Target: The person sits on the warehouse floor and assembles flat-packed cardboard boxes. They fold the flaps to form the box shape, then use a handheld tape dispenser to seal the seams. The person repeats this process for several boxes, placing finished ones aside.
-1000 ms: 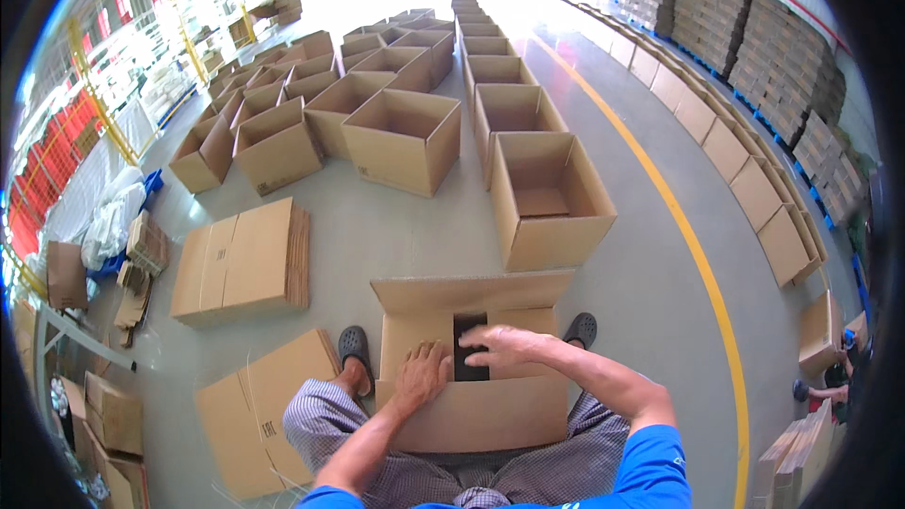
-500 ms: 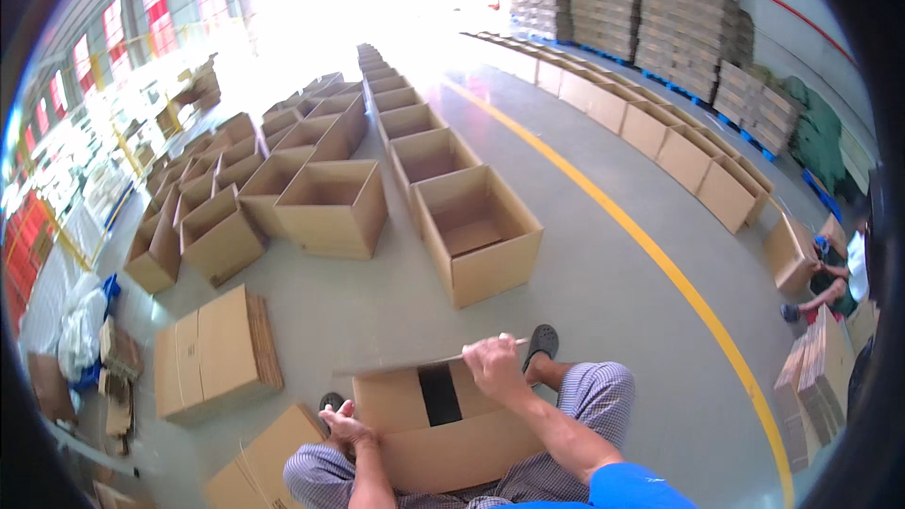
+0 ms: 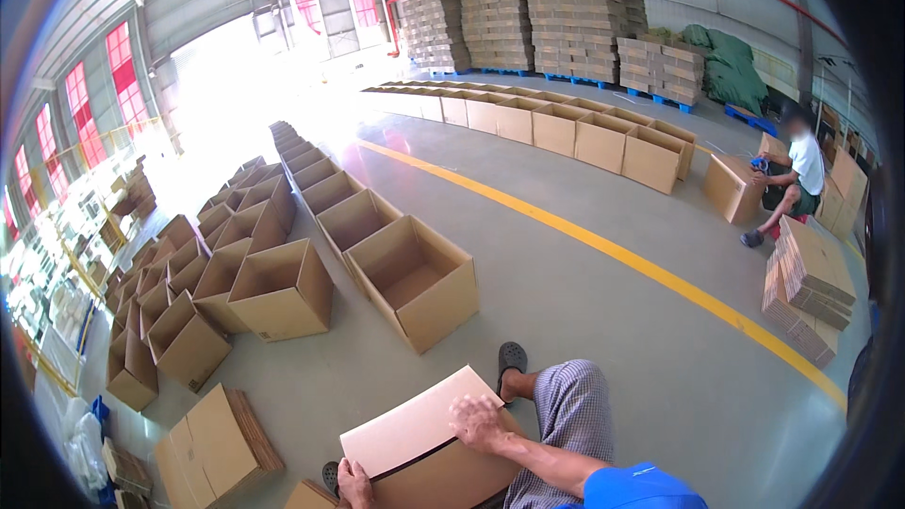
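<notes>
Between my knees rests a brown cardboard box. A pale flap on its far side is folded over the top, with a dark narrow gap between it and the nearer flap. My left hand is closed on the box's left edge, by the flap's near corner. Slightly blurred, my right hand lies on the right part of the flap with its fingers spread.
Ahead stands a row of open boxes, with more open boxes to its left. Flattened cartons lie at left. Beyond a yellow line, a seated person handles a box near stacked cartons.
The far flap has folded down over the box's opening. My right hand has gone from holding its edge to lying on it. My left hand now grips the box's left edge. The view has turned right.
</notes>
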Motion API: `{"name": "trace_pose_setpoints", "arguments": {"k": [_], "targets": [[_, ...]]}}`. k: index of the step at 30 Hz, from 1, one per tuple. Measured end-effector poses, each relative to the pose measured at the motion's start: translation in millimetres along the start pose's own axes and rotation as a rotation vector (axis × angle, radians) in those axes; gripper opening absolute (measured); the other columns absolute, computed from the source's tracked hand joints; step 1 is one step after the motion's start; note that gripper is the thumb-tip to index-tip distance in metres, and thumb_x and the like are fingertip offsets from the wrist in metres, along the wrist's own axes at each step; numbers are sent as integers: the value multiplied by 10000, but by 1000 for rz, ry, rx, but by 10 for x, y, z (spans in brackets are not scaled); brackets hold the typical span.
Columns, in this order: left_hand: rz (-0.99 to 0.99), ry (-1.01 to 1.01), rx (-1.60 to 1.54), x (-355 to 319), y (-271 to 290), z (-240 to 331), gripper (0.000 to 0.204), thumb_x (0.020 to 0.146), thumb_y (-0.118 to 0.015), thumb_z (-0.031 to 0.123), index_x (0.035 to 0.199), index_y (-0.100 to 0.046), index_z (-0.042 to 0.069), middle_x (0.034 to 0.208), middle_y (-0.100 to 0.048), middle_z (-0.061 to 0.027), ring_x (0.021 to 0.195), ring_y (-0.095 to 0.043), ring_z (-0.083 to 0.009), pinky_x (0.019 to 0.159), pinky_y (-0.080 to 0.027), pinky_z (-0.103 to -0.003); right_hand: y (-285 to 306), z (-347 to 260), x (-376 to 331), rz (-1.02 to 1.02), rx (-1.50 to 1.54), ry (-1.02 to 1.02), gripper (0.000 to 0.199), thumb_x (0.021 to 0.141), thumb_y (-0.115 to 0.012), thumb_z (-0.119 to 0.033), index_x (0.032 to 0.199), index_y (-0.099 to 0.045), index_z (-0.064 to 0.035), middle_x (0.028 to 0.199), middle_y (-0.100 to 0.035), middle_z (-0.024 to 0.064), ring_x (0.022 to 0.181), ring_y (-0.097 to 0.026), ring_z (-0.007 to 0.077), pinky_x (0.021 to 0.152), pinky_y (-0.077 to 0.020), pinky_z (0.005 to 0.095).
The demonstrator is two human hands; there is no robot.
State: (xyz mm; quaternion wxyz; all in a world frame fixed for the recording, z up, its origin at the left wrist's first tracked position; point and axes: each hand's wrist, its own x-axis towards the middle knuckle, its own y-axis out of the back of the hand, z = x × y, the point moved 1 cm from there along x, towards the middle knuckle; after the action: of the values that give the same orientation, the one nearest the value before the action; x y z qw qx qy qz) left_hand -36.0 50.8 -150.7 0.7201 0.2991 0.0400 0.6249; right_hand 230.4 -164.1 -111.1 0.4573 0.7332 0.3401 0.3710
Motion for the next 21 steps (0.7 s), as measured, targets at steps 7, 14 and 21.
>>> {"name": "trace_pose_setpoints", "arguments": {"k": [7, 14, 21], "targets": [[-321, 435, -491, 14, -134, -384, 401, 995, -524, 288, 1249, -571, -18, 1019, -682, -111, 928, -638, -262, 906, -490, -331, 82, 640, 163, -120, 487, -960, 744, 914, -442, -593, 1361, -450, 2, 1331, -527, 274, 1268, -489, 407, 1060, -357, 522], [-156, 406, -263, -146, -46, -519, 402, 1002, -411, 339, 1134, -584, 1, 976, -672, -165, 906, -627, -302, 833, -488, -394, 274, 389, 172, -341, 404, -659, 788, 917, -412, -650, 1358, -428, 2, 1302, -543, 283, 1229, -524, 406, 1043, -392, 490], [18, 406, 28, -618, 43, -370, 387, 992, -357, 294, 1031, -576, -23, 933, -650, -192, 870, -606, -312, 776, -476, -425, -104, 512, 60, -335, 368, -707, 807, 940, -326, -664, 1436, -370, -29, 1396, -482, 237, 1284, -469, 394, 1069, -363, 487]]}}
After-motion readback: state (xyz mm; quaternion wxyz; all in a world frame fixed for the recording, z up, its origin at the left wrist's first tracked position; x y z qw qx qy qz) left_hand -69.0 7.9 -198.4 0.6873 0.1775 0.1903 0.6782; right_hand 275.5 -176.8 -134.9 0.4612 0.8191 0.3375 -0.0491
